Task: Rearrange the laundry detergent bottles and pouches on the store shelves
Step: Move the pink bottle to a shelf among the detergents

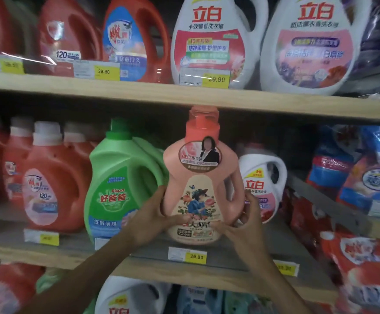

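Observation:
A pink detergent bottle (201, 175) with a floral label stands upright at the front of the middle shelf (152, 250), its cap close under the shelf above. My left hand (152, 214) grips its lower left side, thumb across the label. My right hand (245, 216) grips its lower right side by the handle. A green bottle (119, 189) stands just left of it and a small white bottle (263, 184) just right, partly behind my right hand.
Red bottles (51, 182) fill the middle shelf's left end; red and blue pouches (365, 177) are stacked at right. The upper shelf (139, 91) carries red bottles and two large white bottles (209, 41). Yellow price tags (195, 256) line the shelf edges. More bottles sit below.

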Demonstrator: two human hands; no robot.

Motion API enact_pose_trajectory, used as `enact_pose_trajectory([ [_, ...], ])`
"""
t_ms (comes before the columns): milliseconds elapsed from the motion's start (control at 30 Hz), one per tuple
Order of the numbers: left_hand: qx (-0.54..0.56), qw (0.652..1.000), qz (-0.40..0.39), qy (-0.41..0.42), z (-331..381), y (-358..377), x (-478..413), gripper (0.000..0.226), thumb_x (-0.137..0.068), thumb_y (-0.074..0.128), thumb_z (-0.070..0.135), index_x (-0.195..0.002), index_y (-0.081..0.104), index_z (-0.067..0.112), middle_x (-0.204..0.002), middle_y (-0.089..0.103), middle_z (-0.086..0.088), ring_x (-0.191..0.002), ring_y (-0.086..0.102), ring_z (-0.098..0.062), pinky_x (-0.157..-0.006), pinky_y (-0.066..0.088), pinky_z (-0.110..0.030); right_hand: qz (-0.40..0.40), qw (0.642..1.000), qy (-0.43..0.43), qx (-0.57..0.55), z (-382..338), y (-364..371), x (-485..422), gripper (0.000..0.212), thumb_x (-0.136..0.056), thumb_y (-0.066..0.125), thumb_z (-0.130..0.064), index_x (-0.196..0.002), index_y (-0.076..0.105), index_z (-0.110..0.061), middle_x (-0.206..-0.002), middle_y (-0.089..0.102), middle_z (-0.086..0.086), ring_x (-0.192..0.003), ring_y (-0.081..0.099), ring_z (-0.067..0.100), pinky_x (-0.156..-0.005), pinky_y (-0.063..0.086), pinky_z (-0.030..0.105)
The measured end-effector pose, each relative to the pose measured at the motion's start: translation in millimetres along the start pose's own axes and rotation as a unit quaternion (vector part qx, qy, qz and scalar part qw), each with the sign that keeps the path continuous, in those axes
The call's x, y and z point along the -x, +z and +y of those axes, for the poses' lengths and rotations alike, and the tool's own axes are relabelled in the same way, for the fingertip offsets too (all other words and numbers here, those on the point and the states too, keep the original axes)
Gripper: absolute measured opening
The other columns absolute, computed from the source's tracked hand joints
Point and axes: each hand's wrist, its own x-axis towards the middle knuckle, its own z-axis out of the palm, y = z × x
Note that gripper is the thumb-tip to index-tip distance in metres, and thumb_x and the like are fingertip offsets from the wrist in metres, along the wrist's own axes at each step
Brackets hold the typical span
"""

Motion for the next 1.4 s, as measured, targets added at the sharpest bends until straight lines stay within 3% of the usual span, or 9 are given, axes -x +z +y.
enact_pose_trajectory([
  [133, -0.002, 1.000, -0.004, 0.003, -11.5, 0.3, -4.1, 0.083, -0.065, 0.091, 0.036, -0.134, 0.048, 0.026, -0.122, 0.074, 0.006, -0.110, 0.072, -0.015, -0.082, 0.062, -0.029, -0.004, 1.000, 0.016, -0.010, 12.6, 0.5, -5.3, 0.094, -0.061, 0.093, 0.001, -0.129, 0.048, -0.046, -0.116, 0.072, -0.019, -0.106, 0.072, 0.007, -0.071, 0.062, 0.024],
  [333, -0.024, 1.000, 0.012, -0.017, -28.5, 2.7, -7.7, 0.086, -0.061, 0.092, 0.041, -0.134, 0.049, 0.025, -0.125, 0.072, 0.001, -0.113, 0.070, -0.017, -0.092, 0.060, -0.047, -0.015, 0.999, 0.036, 0.008, 29.9, -0.7, -8.1, 0.094, -0.049, 0.100, -0.014, -0.120, 0.053, -0.054, -0.123, 0.070, -0.015, -0.115, 0.069, 0.013, -0.084, 0.063, 0.038],
  [567, -0.076, 0.997, -0.009, -0.023, -46.9, 1.5, -7.9, 0.093, -0.059, 0.090, 0.055, -0.138, 0.045, 0.033, -0.129, 0.069, 0.015, -0.117, 0.066, -0.004, -0.098, 0.055, -0.035, -0.050, 0.991, 0.045, 0.117, 38.5, -5.6, -10.0, 0.094, -0.044, 0.098, -0.034, -0.120, 0.044, -0.046, -0.118, 0.062, -0.034, -0.111, 0.062, -0.008, -0.082, 0.058, 0.021],
  [767, -0.118, 0.991, -0.037, -0.053, -46.5, -2.6, -12.1, 0.086, -0.065, 0.087, 0.052, -0.135, 0.043, 0.029, -0.123, 0.072, 0.009, -0.109, 0.070, -0.004, -0.092, 0.061, -0.036, -0.070, 0.981, 0.082, 0.164, 36.3, -9.6, -16.6, 0.084, -0.053, 0.097, -0.030, -0.114, 0.041, -0.044, -0.120, 0.061, -0.024, -0.106, 0.060, -0.015, -0.082, 0.058, 0.025],
  [900, -0.130, 0.989, -0.023, -0.066, -41.6, 0.0, -9.5, 0.091, -0.059, 0.085, 0.060, -0.133, 0.046, 0.026, -0.123, 0.072, 0.006, -0.109, 0.071, -0.009, -0.093, 0.060, -0.041, -0.076, 0.979, 0.091, 0.166, 34.0, -12.0, -17.3, 0.089, -0.055, 0.097, -0.026, -0.125, 0.043, -0.032, -0.126, 0.064, -0.015, -0.115, 0.064, 0.003, -0.095, 0.057, 0.043],
  [1033, -0.130, 0.988, -0.011, -0.080, -38.7, 2.7, -5.5, 0.096, -0.046, 0.082, 0.076, -0.124, 0.051, 0.030, -0.113, 0.075, 0.012, -0.100, 0.073, -0.002, -0.092, 0.060, -0.037, -0.086, 0.977, 0.092, 0.170, 31.9, -13.7, -19.0, 0.091, -0.057, 0.098, -0.025, -0.131, 0.045, -0.026, -0.129, 0.066, -0.010, -0.118, 0.064, 0.008, -0.098, 0.056, 0.045],
  [1200, -0.088, 0.991, -0.016, -0.095, -38.7, 5.4, -3.1, 0.093, -0.052, 0.086, 0.064, -0.127, 0.050, 0.024, -0.116, 0.075, 0.002, -0.103, 0.074, -0.012, -0.093, 0.060, -0.044, -0.086, 0.978, 0.095, 0.165, 31.1, -13.7, -17.7, 0.093, -0.061, 0.097, -0.018, -0.137, 0.043, -0.020, -0.134, 0.065, -0.002, -0.123, 0.062, 0.019, -0.101, 0.053, 0.051],
  [1300, -0.106, 0.990, -0.007, -0.092, -41.3, 7.0, -1.7, 0.075, -0.069, 0.086, 0.046, -0.130, 0.049, 0.022, -0.117, 0.074, 0.001, -0.104, 0.073, -0.013, -0.093, 0.059, -0.045, -0.075, 0.978, 0.091, 0.174, 29.9, -12.4, -12.0, 0.085, -0.062, 0.097, -0.022, -0.128, 0.044, -0.028, -0.129, 0.064, -0.007, -0.118, 0.063, 0.013, -0.096, 0.056, 0.047],
  [1400, -0.108, 0.990, 0.005, -0.092, -43.3, 8.5, -1.9, 0.072, -0.073, 0.086, 0.038, -0.131, 0.049, 0.020, -0.114, 0.075, 0.002, -0.101, 0.074, -0.011, -0.092, 0.060, -0.043, -0.075, 0.976, 0.092, 0.184, 30.0, -11.2, -7.5, 0.075, -0.066, 0.095, -0.020, -0.117, 0.043, -0.037, -0.125, 0.064, -0.010, -0.103, 0.068, 0.001, -0.070, 0.063, 0.031],
])
